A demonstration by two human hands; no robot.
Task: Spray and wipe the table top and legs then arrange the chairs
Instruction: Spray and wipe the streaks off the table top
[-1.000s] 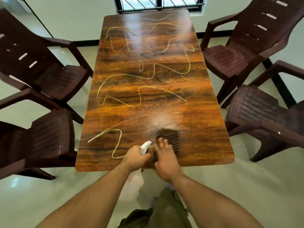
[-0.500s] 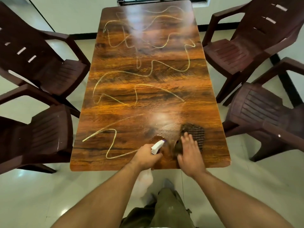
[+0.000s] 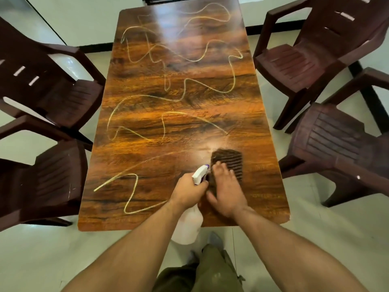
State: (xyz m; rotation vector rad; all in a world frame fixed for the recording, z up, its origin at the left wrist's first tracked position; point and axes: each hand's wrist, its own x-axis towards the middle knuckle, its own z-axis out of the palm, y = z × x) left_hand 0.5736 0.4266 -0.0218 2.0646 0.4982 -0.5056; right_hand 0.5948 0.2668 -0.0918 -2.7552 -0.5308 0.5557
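- Head view, looking down the length of a glossy wood-grain bench [image 3: 248, 98] – pale yellowish lines [image 3: 168, 95] wander over most of its top, from the far end to the near left corner.
- The left hand [image 3: 187, 191] is over the near edge, its fingers [image 3: 201, 186] curled tight round the neck of a white bottle [image 3: 189, 226]. The bottle's spray head points to the far right, and its body hangs below the bench's near edge.
- The right hand [image 3: 226, 190] lies just right of it, palm down, with straight, spread fingers [image 3: 220, 167] pressing on a dark ribbed cloth [image 3: 232, 160].
- The cloth lies flat on the bench near the near right corner, and its far part shows beyond the fingertips.
- On the left stand the far-left chair [image 3: 63, 91] and near-left chair [image 3: 46, 182]; on the right, the far-right chair [image 3: 311, 55] and near-right chair [image 3: 341, 148] – all dark, with seats turned toward the bench and close beside its long edges.
- Olive trousers [image 3: 210, 270] show below, over a pale floor [image 3: 42, 260].
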